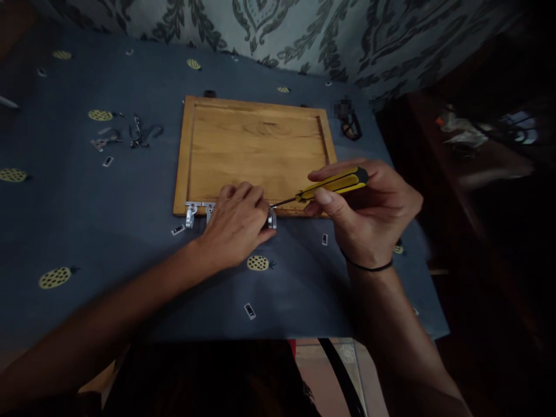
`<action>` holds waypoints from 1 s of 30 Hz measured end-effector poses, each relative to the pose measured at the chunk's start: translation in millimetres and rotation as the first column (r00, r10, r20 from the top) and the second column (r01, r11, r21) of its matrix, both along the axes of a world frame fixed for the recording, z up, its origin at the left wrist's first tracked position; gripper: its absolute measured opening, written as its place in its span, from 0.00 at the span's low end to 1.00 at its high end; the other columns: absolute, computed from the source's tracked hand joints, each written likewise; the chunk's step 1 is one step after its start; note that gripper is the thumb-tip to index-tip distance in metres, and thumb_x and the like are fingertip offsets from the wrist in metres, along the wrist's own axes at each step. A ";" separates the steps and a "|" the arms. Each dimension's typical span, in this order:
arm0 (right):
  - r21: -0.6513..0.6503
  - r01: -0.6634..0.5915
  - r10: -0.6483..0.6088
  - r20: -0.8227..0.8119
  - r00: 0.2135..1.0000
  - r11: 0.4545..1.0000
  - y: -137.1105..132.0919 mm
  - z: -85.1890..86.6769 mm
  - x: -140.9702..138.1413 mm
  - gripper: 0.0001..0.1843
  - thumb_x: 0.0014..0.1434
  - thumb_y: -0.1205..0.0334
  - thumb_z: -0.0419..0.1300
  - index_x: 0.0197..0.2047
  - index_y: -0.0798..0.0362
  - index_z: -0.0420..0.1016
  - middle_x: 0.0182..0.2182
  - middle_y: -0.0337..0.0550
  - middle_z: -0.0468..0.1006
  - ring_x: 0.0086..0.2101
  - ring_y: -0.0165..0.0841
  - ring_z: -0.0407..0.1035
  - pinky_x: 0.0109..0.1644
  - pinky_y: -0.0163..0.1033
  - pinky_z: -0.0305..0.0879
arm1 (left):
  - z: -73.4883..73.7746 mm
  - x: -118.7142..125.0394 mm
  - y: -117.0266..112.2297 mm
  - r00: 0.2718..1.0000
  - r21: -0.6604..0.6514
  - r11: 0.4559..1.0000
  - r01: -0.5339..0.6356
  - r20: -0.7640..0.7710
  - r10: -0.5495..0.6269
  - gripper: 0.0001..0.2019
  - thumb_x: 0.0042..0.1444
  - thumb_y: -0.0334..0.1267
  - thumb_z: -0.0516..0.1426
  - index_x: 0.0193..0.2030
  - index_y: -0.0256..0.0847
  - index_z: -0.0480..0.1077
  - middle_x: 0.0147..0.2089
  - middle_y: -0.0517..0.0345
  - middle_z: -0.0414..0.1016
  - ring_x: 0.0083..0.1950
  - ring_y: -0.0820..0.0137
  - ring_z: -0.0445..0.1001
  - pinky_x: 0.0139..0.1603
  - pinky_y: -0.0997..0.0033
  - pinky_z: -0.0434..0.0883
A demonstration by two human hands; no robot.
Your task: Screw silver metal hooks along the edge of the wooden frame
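A wooden cabinet door panel (256, 145) lies flat on a blue cloth with yellow pineapple prints (108, 231). My left hand (237, 223) is closed over a silver metal hinge (193, 209) at the panel's near edge, fingers curled on it. My right hand (369, 208) grips a yellow and black screwdriver (334, 184), whose thin shaft points left and down to the hinge beside my left fingers. A black band circles my right wrist.
Loose metal hinges and small parts (125, 138) lie on the cloth at the far left. A dark object (351, 124) sits past the panel's right corner. Patterned fabric (282, 29) hangs behind. A dark wooden surface with clutter (478, 139) stands to the right.
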State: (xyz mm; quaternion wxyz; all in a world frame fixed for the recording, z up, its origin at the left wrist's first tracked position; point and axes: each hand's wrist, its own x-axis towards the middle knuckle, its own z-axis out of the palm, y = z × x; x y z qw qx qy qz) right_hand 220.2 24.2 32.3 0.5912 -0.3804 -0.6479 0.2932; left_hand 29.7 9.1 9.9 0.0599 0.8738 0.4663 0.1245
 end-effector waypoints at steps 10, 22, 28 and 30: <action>0.048 0.090 -0.086 -0.073 0.994 0.995 -1.6 -3.5 -7.8 0.15 0.56 0.54 0.79 0.33 0.48 0.78 0.29 0.33 0.86 0.18 0.27 0.74 0.19 0.33 0.71 | 1.4 0.0 -0.2 1.000 -0.012 1.000 -0.011 -0.007 0.010 0.13 0.66 0.44 0.68 0.49 0.35 0.82 0.49 0.44 0.81 0.57 0.51 0.75 0.57 0.52 0.70; 0.099 0.149 -0.145 -0.048 0.988 0.984 -0.5 -3.5 -6.2 0.14 0.58 0.57 0.78 0.32 0.46 0.76 0.28 0.33 0.86 0.17 0.29 0.73 0.18 0.35 0.67 | 4.6 0.9 0.2 1.000 -0.053 0.998 -0.015 -0.020 0.014 0.14 0.67 0.43 0.68 0.49 0.34 0.82 0.50 0.43 0.80 0.59 0.49 0.74 0.59 0.49 0.70; 0.047 0.153 -0.151 -0.051 0.987 0.987 -1.9 -4.8 -7.4 0.14 0.57 0.56 0.78 0.32 0.47 0.77 0.29 0.36 0.86 0.18 0.32 0.74 0.18 0.38 0.68 | 4.4 0.2 -0.1 1.000 -0.036 0.999 -0.006 -0.020 0.005 0.14 0.67 0.44 0.67 0.50 0.34 0.82 0.49 0.43 0.80 0.58 0.49 0.74 0.58 0.51 0.69; 0.049 0.151 -0.148 -0.059 0.987 0.987 -1.6 -5.4 -7.3 0.14 0.56 0.57 0.78 0.32 0.47 0.77 0.29 0.35 0.86 0.17 0.31 0.73 0.18 0.37 0.67 | 4.8 0.1 -0.2 1.000 -0.048 0.999 -0.005 -0.027 0.004 0.14 0.67 0.44 0.67 0.50 0.33 0.82 0.50 0.43 0.80 0.58 0.49 0.74 0.58 0.51 0.68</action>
